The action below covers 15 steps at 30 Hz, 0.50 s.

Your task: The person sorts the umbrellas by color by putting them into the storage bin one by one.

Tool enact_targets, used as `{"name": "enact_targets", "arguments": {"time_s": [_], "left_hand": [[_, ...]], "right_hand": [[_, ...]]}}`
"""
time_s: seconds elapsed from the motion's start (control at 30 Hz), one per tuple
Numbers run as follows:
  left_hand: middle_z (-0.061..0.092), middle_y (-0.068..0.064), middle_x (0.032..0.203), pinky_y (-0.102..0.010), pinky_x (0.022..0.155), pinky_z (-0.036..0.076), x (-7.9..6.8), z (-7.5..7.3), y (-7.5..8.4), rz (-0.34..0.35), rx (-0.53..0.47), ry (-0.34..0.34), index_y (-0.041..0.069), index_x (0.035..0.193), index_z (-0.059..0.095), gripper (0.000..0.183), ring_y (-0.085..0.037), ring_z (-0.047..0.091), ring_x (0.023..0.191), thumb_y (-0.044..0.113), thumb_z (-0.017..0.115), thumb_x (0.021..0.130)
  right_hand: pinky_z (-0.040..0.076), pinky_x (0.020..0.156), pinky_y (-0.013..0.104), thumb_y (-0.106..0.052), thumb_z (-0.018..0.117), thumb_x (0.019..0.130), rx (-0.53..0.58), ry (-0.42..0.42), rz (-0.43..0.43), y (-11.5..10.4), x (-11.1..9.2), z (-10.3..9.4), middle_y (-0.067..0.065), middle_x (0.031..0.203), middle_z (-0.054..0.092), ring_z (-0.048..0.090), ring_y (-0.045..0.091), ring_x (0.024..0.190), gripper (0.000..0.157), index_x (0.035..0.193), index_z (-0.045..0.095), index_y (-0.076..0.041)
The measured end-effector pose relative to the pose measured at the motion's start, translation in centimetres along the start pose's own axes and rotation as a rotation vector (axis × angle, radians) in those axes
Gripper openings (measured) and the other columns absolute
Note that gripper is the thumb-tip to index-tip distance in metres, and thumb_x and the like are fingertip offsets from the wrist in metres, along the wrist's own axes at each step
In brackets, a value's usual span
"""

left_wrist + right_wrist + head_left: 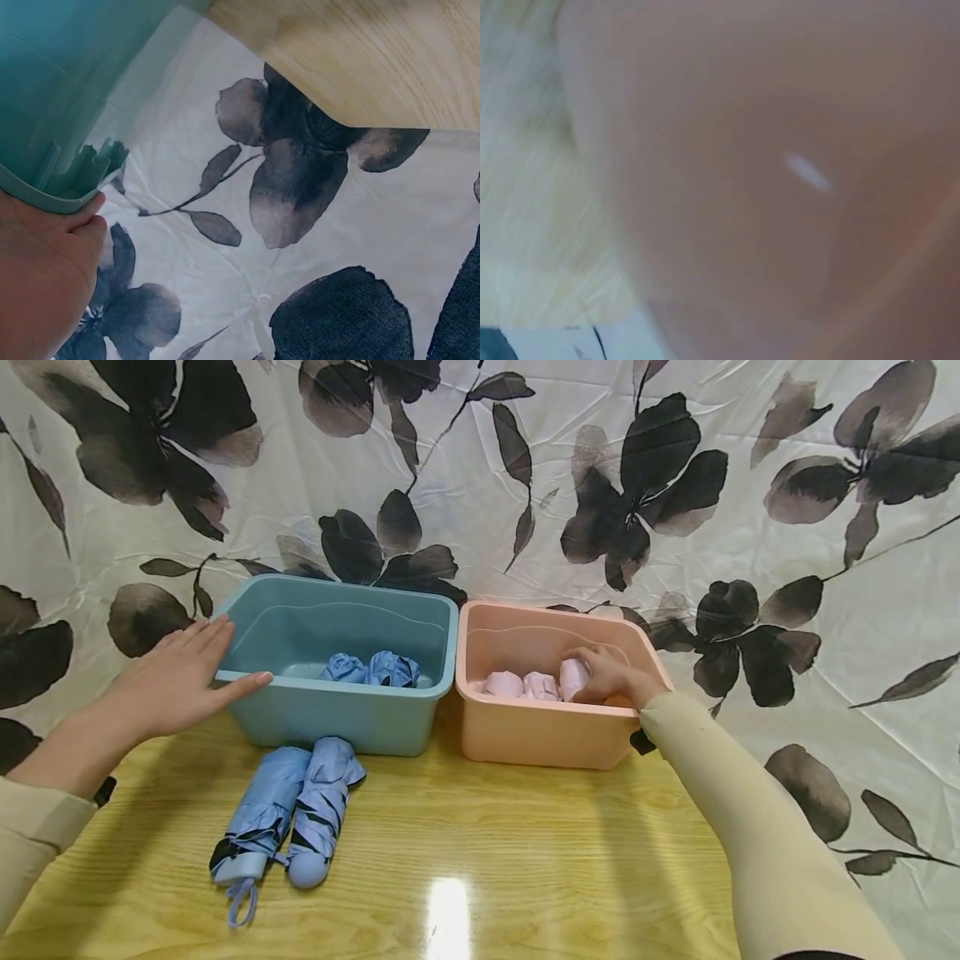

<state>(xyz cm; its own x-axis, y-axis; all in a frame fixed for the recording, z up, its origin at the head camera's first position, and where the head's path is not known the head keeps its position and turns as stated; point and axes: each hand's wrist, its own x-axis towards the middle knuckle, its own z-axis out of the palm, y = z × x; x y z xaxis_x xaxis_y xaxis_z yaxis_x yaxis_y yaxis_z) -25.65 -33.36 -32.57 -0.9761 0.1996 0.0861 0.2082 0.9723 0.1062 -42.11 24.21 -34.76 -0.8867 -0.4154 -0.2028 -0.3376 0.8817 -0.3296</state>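
Observation:
Spread out, my left hand (180, 677) rests on the left rim of the blue bin (337, 714), with straight fingers and the thumb along the front edge. Two blue folded umbrellas (392, 669) show inside that bin. My right hand (609, 677) reaches into the orange bin (547, 737) and holds a pink folded umbrella (573, 677) at its right end. Two more pink umbrellas (503, 684) stand to the left of it. The right wrist view shows only the blurred orange bin wall (727, 187); the hand's grip is hidden there.
Two more folded umbrellas, a blue one (272, 793) with a looped strap and a lavender-blue one (324, 810), lie on the wooden table (555, 860) before the blue bin. A floral cloth (525, 468) hangs behind the bins.

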Motion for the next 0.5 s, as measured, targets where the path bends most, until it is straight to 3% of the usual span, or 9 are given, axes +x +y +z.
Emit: {"name": "enact_targets", "arguments": {"time_s": [0.2,0.43,0.5], "left_hand": [[0.011,-0.042,0.163,-0.07,0.122,0.012,0.05,0.16,-0.27,0.004,-0.009,0.004,-0.018,0.158,0.011,0.104,-0.058,0.013,0.152,0.063,0.048,0.103],[0.011,-0.042,0.163,-0.07,0.122,0.012,0.19,0.26,-0.38,0.011,-0.009,0.013,-0.018,0.158,0.011,0.104,-0.058,0.013,0.152,0.062,0.048,0.104],[0.01,-0.041,0.164,-0.069,0.122,0.011,0.21,0.27,-0.36,0.012,-0.01,0.01,-0.018,0.158,0.011,0.103,-0.058,0.012,0.152,0.062,0.047,0.104]], "right_hand": [[0.036,0.111,0.061,-0.021,0.084,0.081,0.025,-0.061,0.021,-0.1,0.28,0.3,0.031,0.153,0.031,0.029,0.045,0.138,0.08,0.151,0.045,-0.01],[0.03,0.117,0.062,-0.014,0.081,0.084,0.012,-0.123,0.007,0.19,0.36,0.44,0.031,0.156,0.032,0.029,0.045,0.141,0.079,0.153,0.044,-0.006],[0.037,0.115,0.059,-0.013,0.078,0.088,0.061,-0.144,0.007,0.14,0.35,0.51,0.03,0.158,0.033,0.031,0.044,0.141,0.078,0.155,0.041,-0.003]]}}
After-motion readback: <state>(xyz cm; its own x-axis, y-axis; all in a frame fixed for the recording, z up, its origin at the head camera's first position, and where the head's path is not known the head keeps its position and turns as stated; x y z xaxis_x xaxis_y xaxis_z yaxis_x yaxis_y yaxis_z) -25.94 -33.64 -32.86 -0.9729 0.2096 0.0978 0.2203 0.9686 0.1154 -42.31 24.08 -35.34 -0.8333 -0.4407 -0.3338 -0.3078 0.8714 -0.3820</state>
